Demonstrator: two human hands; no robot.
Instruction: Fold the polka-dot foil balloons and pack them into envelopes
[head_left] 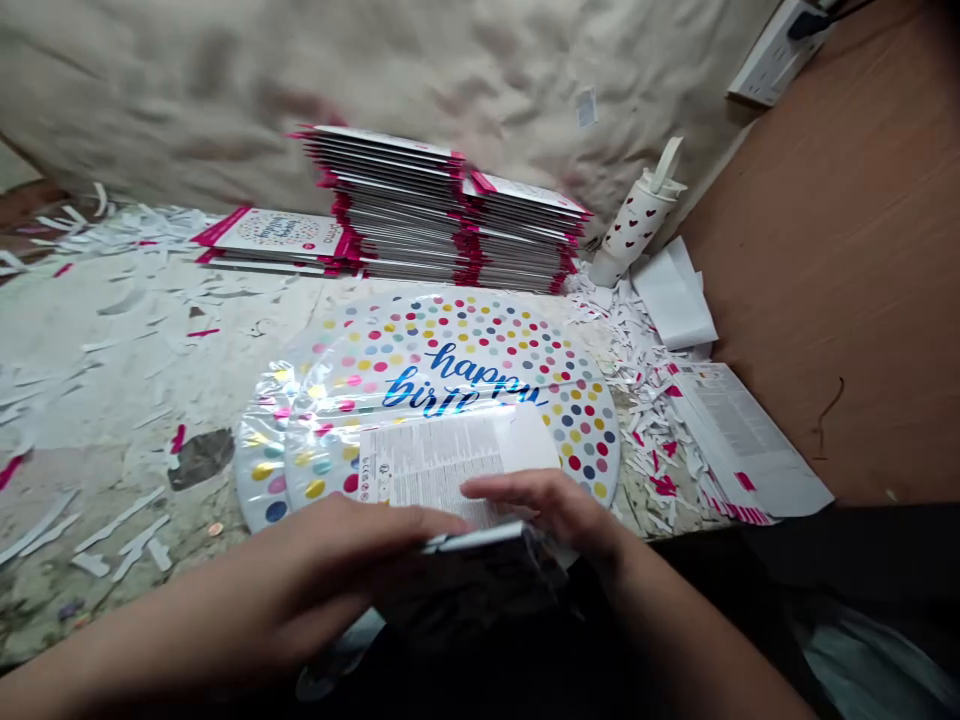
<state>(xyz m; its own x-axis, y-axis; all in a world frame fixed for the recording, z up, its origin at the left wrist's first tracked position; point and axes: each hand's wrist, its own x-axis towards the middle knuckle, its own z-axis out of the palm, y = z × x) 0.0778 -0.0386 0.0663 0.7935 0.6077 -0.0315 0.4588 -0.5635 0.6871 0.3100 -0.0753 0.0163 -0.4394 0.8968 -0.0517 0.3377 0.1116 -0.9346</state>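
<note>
Left hand [341, 545] and right hand [559, 505] hold a folded glossy sheet [480, 538]; I judge uneven pressure could crease it.

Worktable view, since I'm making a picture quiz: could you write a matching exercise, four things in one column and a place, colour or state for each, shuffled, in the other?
1. Packet stack
2. Dotted round sheets
3. Heart-patterned tube
4. Socket strip

A. Standing right of the packets
B. Top right of the picture
C. Piled high, pink-edged
D. Bearing blue lettering

Right pairs: 1-C, 2-D, 3-A, 4-B
</note>
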